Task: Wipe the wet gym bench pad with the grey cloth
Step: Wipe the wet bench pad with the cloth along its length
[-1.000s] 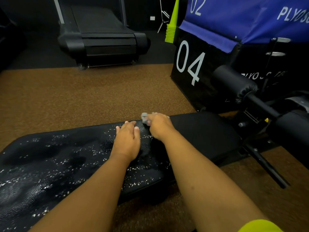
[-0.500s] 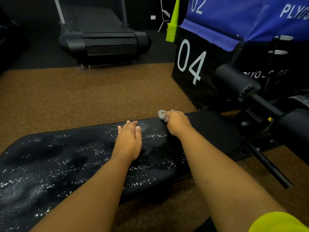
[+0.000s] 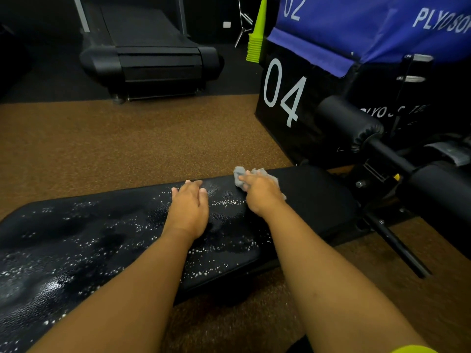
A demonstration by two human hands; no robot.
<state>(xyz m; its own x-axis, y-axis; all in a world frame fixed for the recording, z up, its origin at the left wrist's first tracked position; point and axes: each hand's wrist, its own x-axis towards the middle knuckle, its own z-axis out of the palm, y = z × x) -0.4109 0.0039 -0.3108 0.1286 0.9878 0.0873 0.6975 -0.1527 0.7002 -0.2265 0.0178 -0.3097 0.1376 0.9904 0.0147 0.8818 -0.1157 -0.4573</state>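
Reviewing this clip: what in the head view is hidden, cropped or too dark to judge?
- Black padded bench pad: its left end is cut off by the frame edge; the surface under both forearms is hidden.
- Crumpled grey cloth: mostly covered by the right hand, so its size is unclear.
- Left hand: its palm faces down, so contact is unseen.
- Blue plyo box: lettering cropped by the edge.
- Black treadmill: detail lost in darkness.

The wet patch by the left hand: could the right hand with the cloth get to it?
Probably yes. The right hand with the cloth sits beside those droplets; nothing lies between them.
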